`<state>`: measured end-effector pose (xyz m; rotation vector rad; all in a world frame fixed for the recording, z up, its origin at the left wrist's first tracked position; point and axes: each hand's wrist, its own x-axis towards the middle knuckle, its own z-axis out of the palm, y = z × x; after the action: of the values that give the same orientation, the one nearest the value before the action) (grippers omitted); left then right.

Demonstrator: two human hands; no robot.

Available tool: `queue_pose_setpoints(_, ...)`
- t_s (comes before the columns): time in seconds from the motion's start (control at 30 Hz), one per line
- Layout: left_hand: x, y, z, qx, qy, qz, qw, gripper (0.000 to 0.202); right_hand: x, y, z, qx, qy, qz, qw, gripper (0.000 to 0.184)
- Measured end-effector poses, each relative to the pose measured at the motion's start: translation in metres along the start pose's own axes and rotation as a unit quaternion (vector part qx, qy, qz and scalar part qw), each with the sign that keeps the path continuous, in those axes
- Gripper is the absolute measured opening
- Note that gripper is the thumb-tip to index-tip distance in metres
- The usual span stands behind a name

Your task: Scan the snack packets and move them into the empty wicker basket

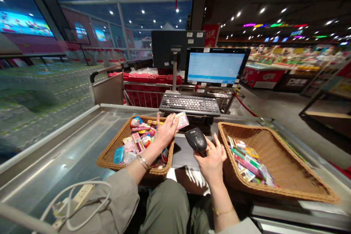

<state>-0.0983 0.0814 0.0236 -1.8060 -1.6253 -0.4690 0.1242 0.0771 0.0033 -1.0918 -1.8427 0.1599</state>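
Supermarket checkout lane, bright ceiling spots overhead, steel counter (59, 142) below: the fingers of our left hand (166, 133) pinch a small pink packet (181, 120) at their tips, while the curled fingers of our right hand (211, 164) close around a black handheld scanner (195, 139), its nose tilted up. A metal bangle (143, 161) circles our left wrist, a thin gold bracelet (223, 211) our right. Directly beneath the left hand, a wicker basket (109, 157) brims with small packaged sweets and toys (139, 142); just beside the right hand, a second wicker basket (297, 164) holds a smaller pile of similar packets (248, 161) toward its near side. Ahead stand a black keyboard (189, 104) and a lit monitor (215, 66), with red crates (150, 78) beyond. A power strip (78, 197) and white cables (90, 204) lie on the steel near our left sleeve (117, 204). Chest freezers (261, 75) line the distant aisle.
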Motion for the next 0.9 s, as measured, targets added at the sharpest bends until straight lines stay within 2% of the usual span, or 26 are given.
queue_pose_setpoints(0.33,0.004,0.005,-0.002,-0.008,0.016,0.009,1.000,0.044,-0.001,0.008,-0.003,-0.017,0.032,-0.013,0.999,0.022)
queue_pose_setpoints(0.5,0.007,0.012,-0.004,-0.002,0.032,0.022,0.999,0.044,0.000,0.011,-0.010,-0.020,0.048,-0.015,0.999,0.019)
queue_pose_setpoints(0.67,0.012,0.020,-0.006,-0.011,0.025,0.034,0.999,0.048,0.000,0.013,-0.019,-0.034,0.078,-0.012,0.996,0.020)
queue_pose_setpoints(0.9,0.022,0.034,-0.006,-0.005,0.036,0.057,0.998,0.045,0.000,0.022,-0.031,-0.050,0.102,0.022,0.993,0.024)
